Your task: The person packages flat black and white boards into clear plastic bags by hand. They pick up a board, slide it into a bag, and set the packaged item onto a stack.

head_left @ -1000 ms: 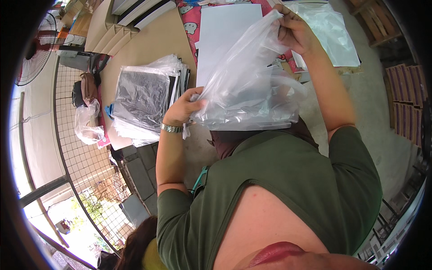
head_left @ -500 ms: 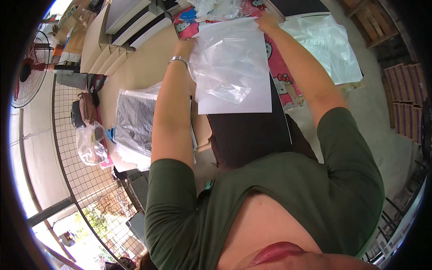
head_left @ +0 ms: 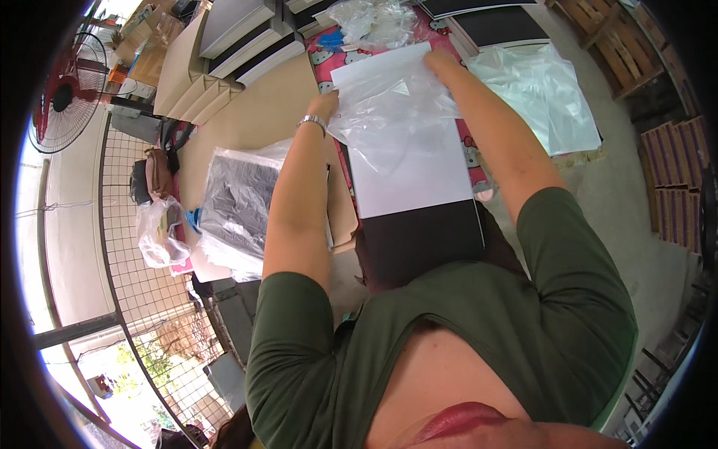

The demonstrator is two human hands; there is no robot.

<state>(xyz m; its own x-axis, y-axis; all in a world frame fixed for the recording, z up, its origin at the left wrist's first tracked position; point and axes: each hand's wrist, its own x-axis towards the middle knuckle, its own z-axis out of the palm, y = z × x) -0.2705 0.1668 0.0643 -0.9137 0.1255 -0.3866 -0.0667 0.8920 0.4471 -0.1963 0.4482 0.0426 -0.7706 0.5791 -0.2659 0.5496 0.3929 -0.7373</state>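
Note:
A white sheet of paper (head_left: 415, 179) lies over a black board (head_left: 422, 243) that rests partly on my lap. Across the paper's far part is a crumpled clear plastic bag (head_left: 396, 123). My left hand (head_left: 324, 105), below a metal wristwatch (head_left: 313, 121), is closed at the left edge of the bag and paper. At the far right corner, my right hand (head_left: 443, 66) has its fingers pinched on the same layers. The fingertips of both hands are partly hidden.
Left of my arm is a plastic-wrapped black stack (head_left: 238, 191) on brown board (head_left: 262, 112). Black-covered stacks (head_left: 243, 41) stand at the back left. More clear bags (head_left: 535, 93) lie at right, and loose plastic (head_left: 370, 22) sits behind on a pink patterned cloth (head_left: 325, 63).
Both hands and the white paper have come slightly nearer to me, so the paper covers more of the black board. The plastic now lies farther up the paper. My view has shifted a little.

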